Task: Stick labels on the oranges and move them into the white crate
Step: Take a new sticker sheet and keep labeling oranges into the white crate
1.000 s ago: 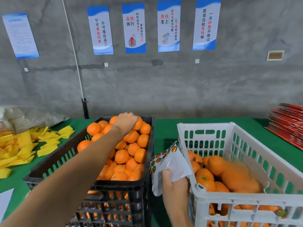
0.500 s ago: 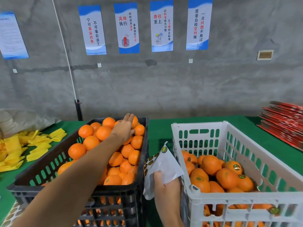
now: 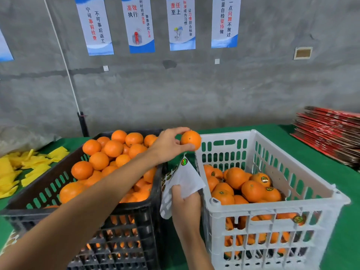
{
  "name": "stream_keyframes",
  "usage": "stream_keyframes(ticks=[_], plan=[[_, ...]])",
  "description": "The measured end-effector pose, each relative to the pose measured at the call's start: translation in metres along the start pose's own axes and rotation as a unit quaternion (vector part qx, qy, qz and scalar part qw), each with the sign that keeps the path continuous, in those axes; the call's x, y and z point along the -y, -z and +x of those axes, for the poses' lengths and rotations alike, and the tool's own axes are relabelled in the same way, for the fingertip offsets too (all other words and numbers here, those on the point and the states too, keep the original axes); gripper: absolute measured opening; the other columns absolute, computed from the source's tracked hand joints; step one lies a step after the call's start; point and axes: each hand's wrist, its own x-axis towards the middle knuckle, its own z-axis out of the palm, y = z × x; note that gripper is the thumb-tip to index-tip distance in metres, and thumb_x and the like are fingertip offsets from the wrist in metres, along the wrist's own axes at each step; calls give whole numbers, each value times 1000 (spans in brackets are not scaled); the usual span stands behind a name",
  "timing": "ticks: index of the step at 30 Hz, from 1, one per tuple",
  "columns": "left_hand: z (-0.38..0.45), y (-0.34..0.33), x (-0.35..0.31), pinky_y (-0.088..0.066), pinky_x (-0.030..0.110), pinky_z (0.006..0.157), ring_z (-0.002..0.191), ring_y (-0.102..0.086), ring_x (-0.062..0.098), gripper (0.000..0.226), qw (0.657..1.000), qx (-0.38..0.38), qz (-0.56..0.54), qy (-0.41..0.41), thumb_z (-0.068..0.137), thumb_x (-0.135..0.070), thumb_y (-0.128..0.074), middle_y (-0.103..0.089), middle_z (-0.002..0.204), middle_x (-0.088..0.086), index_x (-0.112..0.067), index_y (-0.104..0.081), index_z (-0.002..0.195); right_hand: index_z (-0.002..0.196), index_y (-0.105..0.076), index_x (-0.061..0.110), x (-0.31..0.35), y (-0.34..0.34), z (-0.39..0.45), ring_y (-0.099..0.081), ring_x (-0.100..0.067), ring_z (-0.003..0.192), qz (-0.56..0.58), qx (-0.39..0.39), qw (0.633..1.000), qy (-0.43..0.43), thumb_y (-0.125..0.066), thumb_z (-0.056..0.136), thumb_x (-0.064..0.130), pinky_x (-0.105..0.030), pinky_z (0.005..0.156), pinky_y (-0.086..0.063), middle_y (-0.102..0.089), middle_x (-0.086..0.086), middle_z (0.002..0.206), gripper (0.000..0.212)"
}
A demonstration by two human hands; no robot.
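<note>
grey concrete wall hung with blue-and-white posters (image 3: 182,24) backs a green-covered counter (image 3: 321,172), where a person labels fruit between two crates. the left hand (image 3: 167,145) pinches one orange (image 3: 191,140) between thumb and fingertips, holding it in the air just above the near back corner of the white crate (image 3: 272,211), over the gap that separates it from the black crate (image 3: 136,211) heaped with unlabelled fruit. the right hand (image 3: 185,199) grips a curled label sheet (image 3: 187,180) in that gap, its stickered edge turned up, a round label (image 3: 184,162) at the tip sitting just below the raised orange. that is the relation the next move seems to turn on: fruit directly above, label directly beneath, close but not touching, so a short drop of the left hand or a lift of the right would likely bring them together. labelled oranges already lie in the white crate. yellow wrappers (image 3: 29,168) are strewn at far left and flattened red cartons (image 3: 331,137) are stacked at far right. a second ago the left hand was down among the fruit at the back of the black crate; it has since lifted one clear and carried it rightward, while the right hand has kept its hold on the sheet in much the same spot.
</note>
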Motion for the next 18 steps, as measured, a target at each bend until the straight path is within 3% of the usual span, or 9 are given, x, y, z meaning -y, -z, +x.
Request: stream_keyframes(ticks=[2,5,7,9,11,12,16,18], plan=[[-11,-24,-20,-59,26,84,84,-70,-1,50,999,25,-31,-33,87,-36,-80,-74,110,-7,-26,-66,133,118,-67,3,7,10,13,-70,-17,102,5,-10,1000,-22,-60,98,19,-23,83,-55,-75,-5,107,26],[-18,-38,-41,-55,16,83,91,-71,3,21,996,-3,-36,-78,97,-17,-68,-75,109,-7,-15,-76,117,133,-61,8,15,22,33,-61,-27,125,-66,82,992,-71,-58,102,17,-43,109,-46,-67,-10,128,33],[-21,-34,-49,-51,10,83,96,-69,1,21,996,8,-33,-77,99,-17,-66,-75,112,-6,-13,-76,116,142,-53,7,15,20,15,-56,-29,128,-31,14,999,-19,-56,103,23,-49,112,-43,-61,-12,136,42],[-26,-22,-48,-51,16,92,103,-68,3,21,996,-2,-27,-84,101,-18,-63,-75,114,-6,-12,-76,116,143,-53,19,17,14,-3,-57,-14,127,14,-36,999,18,-55,104,26,-36,110,-46,-62,1,135,40],[-33,-6,-38,-51,21,95,106,-67,5,21,996,-14,-12,-87,102,-17,-60,-74,115,-6,-13,-76,116,129,-55,44,16,9,-7,-57,12,116,46,-43,997,40,-57,104,29,-11,97,-45,-65,28,120,29],[-38,1,-32,-51,22,94,105,-67,5,21,996,-12,-7,-88,102,-16,-60,-74,115,-6,-14,-75,116,120,-57,48,22,7,-10,-58,16,112,66,-41,996,37,-58,104,32,-5,90,-45,-67,34,113,23],[-65,12,-4,-50,20,95,112,-64,3,23,998,17,-19,-64,101,-15,-62,-72,119,-5,-14,-73,122,127,-67,28,25,3,-2,-65,2,112,83,-66,991,86,-56,104,36,-18,95,-52,-73,17,114,27],[-74,10,5,-54,26,99,109,-66,3,26,998,34,-46,-38,99,-18,-66,-73,117,-4,-13,-72,124,126,-64,37,25,-1,-1,-61,9,114,83,-70,991,84,-56,104,35,-14,99,-48,-69,27,116,23]])
